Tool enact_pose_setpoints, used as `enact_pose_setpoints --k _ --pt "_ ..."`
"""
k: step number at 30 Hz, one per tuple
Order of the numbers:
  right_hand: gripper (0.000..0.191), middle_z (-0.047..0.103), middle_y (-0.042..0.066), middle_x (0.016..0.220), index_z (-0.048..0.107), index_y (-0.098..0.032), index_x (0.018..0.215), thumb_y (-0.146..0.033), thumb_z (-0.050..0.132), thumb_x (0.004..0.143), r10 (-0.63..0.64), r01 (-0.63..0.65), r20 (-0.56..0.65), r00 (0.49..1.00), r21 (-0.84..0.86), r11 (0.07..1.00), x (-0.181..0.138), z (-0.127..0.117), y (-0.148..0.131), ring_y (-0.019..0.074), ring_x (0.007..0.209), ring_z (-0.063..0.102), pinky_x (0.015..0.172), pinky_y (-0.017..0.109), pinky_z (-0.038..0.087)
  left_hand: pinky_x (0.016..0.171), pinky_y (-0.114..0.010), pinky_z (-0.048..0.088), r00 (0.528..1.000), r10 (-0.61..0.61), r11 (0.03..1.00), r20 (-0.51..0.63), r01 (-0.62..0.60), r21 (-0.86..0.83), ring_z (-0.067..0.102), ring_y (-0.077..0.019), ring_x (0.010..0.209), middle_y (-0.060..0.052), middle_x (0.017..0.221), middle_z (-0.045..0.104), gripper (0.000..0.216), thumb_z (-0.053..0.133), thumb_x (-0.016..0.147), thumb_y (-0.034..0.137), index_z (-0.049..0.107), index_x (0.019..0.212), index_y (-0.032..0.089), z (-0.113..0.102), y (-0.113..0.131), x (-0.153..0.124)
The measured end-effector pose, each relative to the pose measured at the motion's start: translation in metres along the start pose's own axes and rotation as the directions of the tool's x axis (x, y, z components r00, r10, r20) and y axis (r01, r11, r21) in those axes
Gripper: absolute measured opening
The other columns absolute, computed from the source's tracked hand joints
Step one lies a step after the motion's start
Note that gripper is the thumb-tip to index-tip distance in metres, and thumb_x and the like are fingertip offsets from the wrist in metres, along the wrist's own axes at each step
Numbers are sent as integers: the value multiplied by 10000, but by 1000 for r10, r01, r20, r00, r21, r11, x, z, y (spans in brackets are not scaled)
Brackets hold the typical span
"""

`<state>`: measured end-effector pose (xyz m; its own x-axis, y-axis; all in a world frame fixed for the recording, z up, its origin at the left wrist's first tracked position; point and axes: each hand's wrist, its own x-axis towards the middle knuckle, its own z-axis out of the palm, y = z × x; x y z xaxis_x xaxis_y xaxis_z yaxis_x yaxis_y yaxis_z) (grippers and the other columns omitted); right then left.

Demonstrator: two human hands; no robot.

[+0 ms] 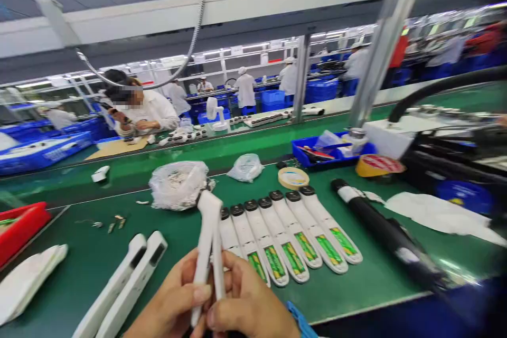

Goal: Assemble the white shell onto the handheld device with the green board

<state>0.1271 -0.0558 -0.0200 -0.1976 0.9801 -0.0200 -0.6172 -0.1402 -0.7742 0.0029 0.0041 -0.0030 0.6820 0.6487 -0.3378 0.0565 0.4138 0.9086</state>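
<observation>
Both my hands hold one long white plastic device (208,232) upright over the green bench, its two shells slightly parted along the length. My left hand (170,301) pinches its lower left side and my right hand (247,303) grips the lower right. Just right of it lies a fanned row of several similar white units (295,237) with black round caps and green labels. Two white shells (127,280) lie to the left of my hands.
A clear bag of small parts (178,185), a tape roll (293,177), a blue tray (317,153) and a black cylinder tool (380,232) lie on the bench. A red bin (19,224) stands at left. A seated person (142,108) works across the green conveyor.
</observation>
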Motion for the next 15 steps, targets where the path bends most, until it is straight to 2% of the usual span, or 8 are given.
enact_pose_setpoints --k 1,3,6,8,9,11,13,15 --pt "637 648 15 602 510 -129 1009 -362 816 502 -30 30 14 999 -4 1000 2 -1 0 87 438 561 386 133 423 373 -218 411 998 12 999 66 -9 -49 621 -175 454 -78 783 711 513 733 599 471 621 1011 188 -1 -1 5" --pt "559 626 10 597 471 -130 1015 -406 753 621 -89 89 2 996 -74 993 6 -2 3 89 436 548 353 124 376 314 -170 332 996 17 989 85 -4 -147 544 -125 354 -40 585 643 494 589 736 566 608 987 142 -1 -4 12" --pt "542 539 -47 517 439 -143 1076 -572 575 774 -163 125 -111 980 -291 948 14 2 10 81 362 454 317 144 301 260 -157 234 988 -5 995 -154 -10 -97 390 -86 267 33 405 484 647 367 794 714 612 943 135 4 -7 19" --pt "529 557 -28 539 459 -163 1112 -616 441 838 -301 166 -208 931 -494 854 18 9 14 121 427 518 392 190 381 264 -182 262 915 144 987 -377 -106 120 388 -95 293 30 422 485 629 384 786 723 627 870 149 8 -7 20" --pt "512 597 1 598 480 -180 1120 -613 395 860 -385 182 -242 891 -585 790 20 13 14 153 522 584 469 217 433 307 -204 345 859 256 957 -444 -161 241 469 -123 364 1 483 543 589 406 793 702 635 830 160 9 -6 20" --pt "477 663 44 748 521 -210 1099 -596 341 884 -507 190 -265 820 -710 678 24 20 14 204 707 648 608 257 472 512 -260 505 762 438 879 -476 -252 406 613 -195 609 -60 684 657 507 415 830 635 648 789 187 12 -2 20" --pt "457 686 50 818 541 -226 1042 -590 307 896 -542 166 -268 796 -765 622 28 23 12 219 746 656 630 266 464 728 -295 525 730 510 837 -454 -301 456 633 -237 818 -81 852 690 461 385 868 571 663 815 207 11 0 23" --pt "452 693 46 817 537 -228 995 -589 283 902 -547 147 -270 792 -785 601 31 23 10 220 729 657 616 265 453 824 -326 502 718 526 827 -456 -306 472 621 -262 889 -97 915 687 440 391 868 546 665 866 202 7 -3 28"
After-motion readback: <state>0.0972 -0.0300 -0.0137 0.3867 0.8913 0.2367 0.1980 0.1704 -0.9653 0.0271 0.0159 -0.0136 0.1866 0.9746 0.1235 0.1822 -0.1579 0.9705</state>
